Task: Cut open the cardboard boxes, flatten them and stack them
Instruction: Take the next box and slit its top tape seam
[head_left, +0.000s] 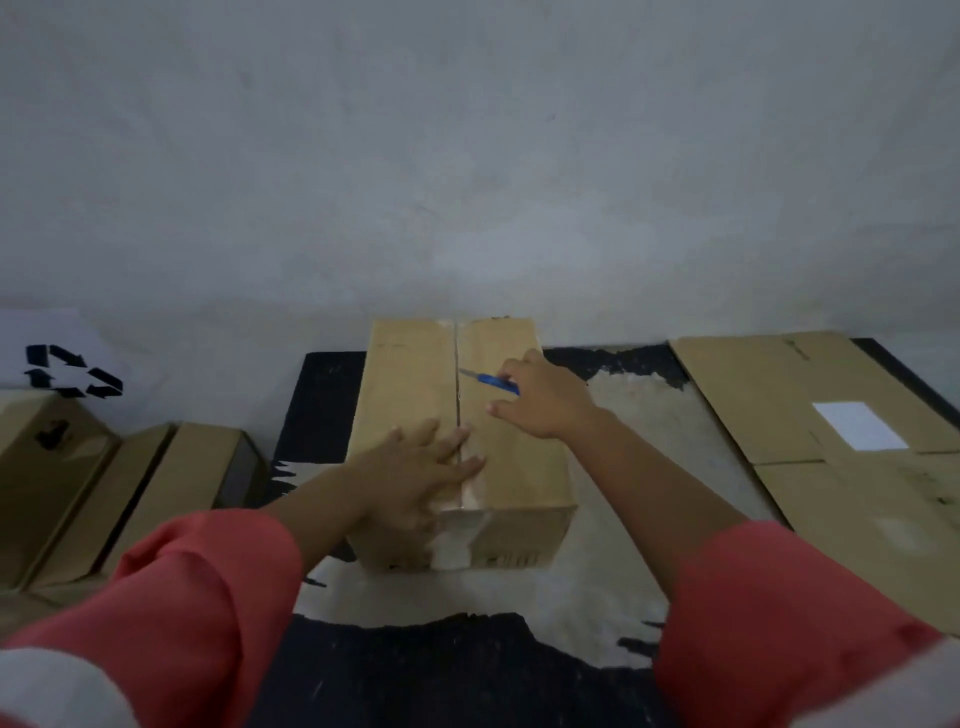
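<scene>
A closed brown cardboard box (410, 374) stands on a black and beige rug (613, 545) in the middle of the view, its taped centre seam running away from me. My left hand (421, 467) presses flat on the box top near the front, fingers spread across the seam. My right hand (545, 400) grips a blue utility knife (493, 382) over the far half of the top, with the blade tip touching the seam. Flattened cardboard sheets (810, 415) lie on the right, one bearing a white label.
Several unopened brown boxes (104, 493) sit on the floor at the left, one with a black mark. A white sheet with a black recycling symbol (72, 371) leans on the grey wall (467, 156) behind them. The wall runs close behind the box.
</scene>
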